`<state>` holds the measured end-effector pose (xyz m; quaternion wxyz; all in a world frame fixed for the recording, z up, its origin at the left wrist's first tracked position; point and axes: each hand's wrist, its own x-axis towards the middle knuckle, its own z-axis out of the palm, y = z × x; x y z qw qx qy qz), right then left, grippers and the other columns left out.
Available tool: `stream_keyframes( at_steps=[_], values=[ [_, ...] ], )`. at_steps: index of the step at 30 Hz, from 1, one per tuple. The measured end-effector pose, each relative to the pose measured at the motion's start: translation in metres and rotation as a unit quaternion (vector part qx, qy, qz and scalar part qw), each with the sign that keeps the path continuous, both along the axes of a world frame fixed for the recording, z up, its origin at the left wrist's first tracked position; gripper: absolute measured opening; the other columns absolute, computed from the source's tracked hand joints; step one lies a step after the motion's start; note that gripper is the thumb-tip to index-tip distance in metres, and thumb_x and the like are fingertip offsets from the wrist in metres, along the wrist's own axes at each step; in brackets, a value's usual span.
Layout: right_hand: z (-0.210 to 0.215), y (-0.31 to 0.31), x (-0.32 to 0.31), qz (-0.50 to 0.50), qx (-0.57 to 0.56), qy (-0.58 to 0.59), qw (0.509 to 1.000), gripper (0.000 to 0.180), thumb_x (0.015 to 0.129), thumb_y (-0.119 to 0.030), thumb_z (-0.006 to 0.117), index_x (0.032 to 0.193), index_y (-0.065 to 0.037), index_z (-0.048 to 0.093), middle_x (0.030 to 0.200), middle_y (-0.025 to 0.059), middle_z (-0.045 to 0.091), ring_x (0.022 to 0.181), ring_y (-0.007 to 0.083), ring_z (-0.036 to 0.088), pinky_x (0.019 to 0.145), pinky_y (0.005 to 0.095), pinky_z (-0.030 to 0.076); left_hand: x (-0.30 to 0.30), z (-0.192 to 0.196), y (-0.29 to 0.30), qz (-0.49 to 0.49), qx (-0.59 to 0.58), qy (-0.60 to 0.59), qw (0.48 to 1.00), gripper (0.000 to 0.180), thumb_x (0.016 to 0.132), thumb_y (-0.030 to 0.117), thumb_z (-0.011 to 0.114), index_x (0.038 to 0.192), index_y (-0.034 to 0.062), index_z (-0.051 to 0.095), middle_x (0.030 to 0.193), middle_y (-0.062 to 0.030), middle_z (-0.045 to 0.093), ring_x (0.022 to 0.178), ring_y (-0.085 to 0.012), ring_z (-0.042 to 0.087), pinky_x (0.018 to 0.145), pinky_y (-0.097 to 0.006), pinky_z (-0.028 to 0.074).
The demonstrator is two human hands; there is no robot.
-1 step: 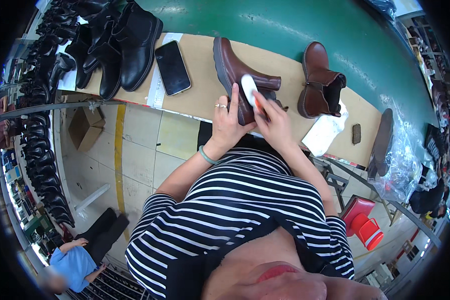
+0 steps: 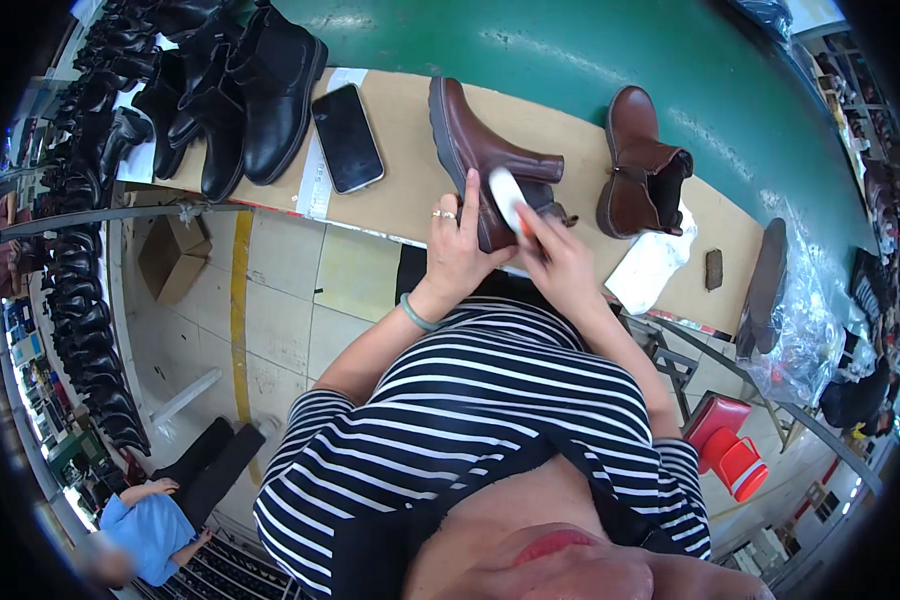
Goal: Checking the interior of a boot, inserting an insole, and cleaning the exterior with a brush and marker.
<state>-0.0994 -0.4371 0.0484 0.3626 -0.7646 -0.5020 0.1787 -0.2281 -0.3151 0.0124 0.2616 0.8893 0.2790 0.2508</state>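
Observation:
A brown ankle boot (image 2: 475,130) lies on its side on the bench, toe pointing away from me. My left hand (image 2: 457,245) grips its near left part, index finger stretched along the edge and thumb at the near end. In my right hand (image 2: 560,262) is a white oval tool (image 2: 507,197) with an orange-red part, its head against the boot's side. Motion blurs the tool, so its exact kind is unclear. Farther right stands a second brown ankle boot (image 2: 630,130), beside a white cloth (image 2: 650,268).
Left of the boot lies a black phone (image 2: 347,138), then several black boots (image 2: 275,110). A small brown block (image 2: 713,269), a dark flat piece (image 2: 765,280) and clear plastic (image 2: 815,320) are at right. Someone in blue (image 2: 155,530) is at lower left.
The white tool and my right hand have shifted slightly right and toward me over the boot. My left hand stays on the boot.

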Motion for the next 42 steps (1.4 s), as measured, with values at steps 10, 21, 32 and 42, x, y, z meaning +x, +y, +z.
stream_keyframes(
  at_steps=[10, 21, 32, 42],
  values=[
    [0.016, -0.007, 0.003, 0.001, -0.028, -0.093, 0.995, 0.063, 0.079, -0.009, 0.066, 0.139, -0.022, 0.053, 0.088, 0.0114, 0.064, 0.072, 0.0302, 0.066, 0.064, 0.0414, 0.053, 0.002, 0.0, 0.0, 0.003, 0.021, -0.001, 1.0, 0.126, 0.047, 0.03, 0.094, 0.15, -0.0022, 0.027, 0.097, -0.0169, 0.045, 0.085, -0.0331, 0.051, 0.075, -0.04, 0.046],
    [-0.012, -0.015, 0.018, -0.089, -0.17, -0.171, 0.966, 0.072, 0.077, -0.009, 0.062, 0.144, -0.031, 0.047, 0.083, 0.0116, 0.06, 0.072, 0.0332, 0.064, 0.065, 0.0431, 0.051, 0.0, 0.004, -0.001, -0.001, 0.037, 0.009, 0.999, 0.123, 0.051, 0.035, 0.092, 0.148, -0.0064, 0.028, 0.101, -0.0192, 0.047, 0.091, -0.0365, 0.05, 0.081, -0.042, 0.047],
    [0.028, -0.02, 0.019, -0.091, -0.142, -0.121, 0.978, 0.071, 0.078, -0.007, 0.059, 0.143, -0.034, 0.048, 0.087, 0.0091, 0.062, 0.073, 0.0299, 0.064, 0.065, 0.0419, 0.052, 0.0, -0.001, -0.001, -0.006, 0.039, 0.011, 0.999, 0.124, 0.05, 0.036, 0.091, 0.148, -0.0058, 0.028, 0.101, -0.0193, 0.046, 0.091, -0.0365, 0.05, 0.081, -0.042, 0.046],
    [0.051, -0.065, 0.024, -0.093, -0.165, -0.127, 0.974, 0.066, 0.081, -0.014, 0.061, 0.144, -0.029, 0.046, 0.083, 0.0115, 0.061, 0.071, 0.0316, 0.065, 0.064, 0.0436, 0.053, -0.004, -0.003, 0.017, -0.028, 0.004, 0.004, 1.0, 0.124, 0.05, 0.04, 0.093, 0.149, -0.0006, 0.031, 0.104, -0.0173, 0.046, 0.094, -0.0341, 0.052, 0.082, -0.041, 0.047]
  ],
)
